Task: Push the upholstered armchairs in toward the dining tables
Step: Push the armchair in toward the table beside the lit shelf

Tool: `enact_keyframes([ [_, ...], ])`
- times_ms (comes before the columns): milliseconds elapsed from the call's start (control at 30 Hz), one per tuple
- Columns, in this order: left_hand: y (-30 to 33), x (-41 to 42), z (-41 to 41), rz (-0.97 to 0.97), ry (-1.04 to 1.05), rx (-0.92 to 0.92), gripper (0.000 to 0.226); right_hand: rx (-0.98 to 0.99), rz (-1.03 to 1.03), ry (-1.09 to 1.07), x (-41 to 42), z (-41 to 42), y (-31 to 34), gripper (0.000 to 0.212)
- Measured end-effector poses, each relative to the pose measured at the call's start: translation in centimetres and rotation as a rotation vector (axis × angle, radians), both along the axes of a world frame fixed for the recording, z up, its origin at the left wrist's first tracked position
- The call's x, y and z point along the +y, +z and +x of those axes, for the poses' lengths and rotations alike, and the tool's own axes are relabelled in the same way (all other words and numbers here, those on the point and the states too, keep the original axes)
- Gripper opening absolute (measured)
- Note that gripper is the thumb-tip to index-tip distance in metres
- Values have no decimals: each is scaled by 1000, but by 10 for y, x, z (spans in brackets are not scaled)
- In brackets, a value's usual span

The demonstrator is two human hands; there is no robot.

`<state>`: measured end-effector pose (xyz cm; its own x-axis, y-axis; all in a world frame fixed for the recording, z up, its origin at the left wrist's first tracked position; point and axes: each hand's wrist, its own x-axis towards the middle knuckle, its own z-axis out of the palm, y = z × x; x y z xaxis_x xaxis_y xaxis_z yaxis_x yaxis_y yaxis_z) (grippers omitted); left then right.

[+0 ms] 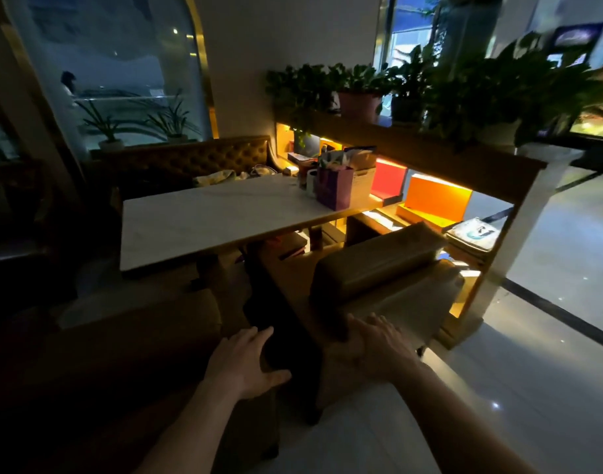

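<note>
Although the room is dim, we can make out two upholstered armchairs on the near side of the dining table (204, 217), which serves as our reference. The right armchair (378, 268) stands at the table's near right corner, its seat partly under the tabletop edge, its padded back facing us and turned somewhat askew to the table. The left armchair (139, 323) sits along the table's near long edge, its back just below that edge; shadow hides how far its seat reaches beneath. We judge the task partly advanced: both chairs are close to the table, yet the right one appears to want straightening and a further push, and the left cannot be confirmed as fully home. The right hand (372, 343) is spread, fingers extended, palm laid against the lower rear corner of the right armchair's back, holding nothing. The left hand (245, 364) is likewise open, thumb splayed wide, and appears to rest on the right rear edge of the left armchair, beside the dark gap between the chairs; whether it presses firmly we cannot tell. On the table's far right end stands a purple gift bag (334, 189).
</note>
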<state>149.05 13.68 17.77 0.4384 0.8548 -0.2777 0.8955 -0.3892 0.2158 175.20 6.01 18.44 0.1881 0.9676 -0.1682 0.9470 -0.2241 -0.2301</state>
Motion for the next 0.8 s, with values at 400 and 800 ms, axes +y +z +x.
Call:
enact_keyframes([
  [400, -39, 67, 185, 24, -131, -107, 100, -9, -47, -212, 22, 170, -47, 100],
  [800, -133, 170, 349, -182, -86, -136, 100, -19, -215, -205, 129, 342, -116, 130],
])
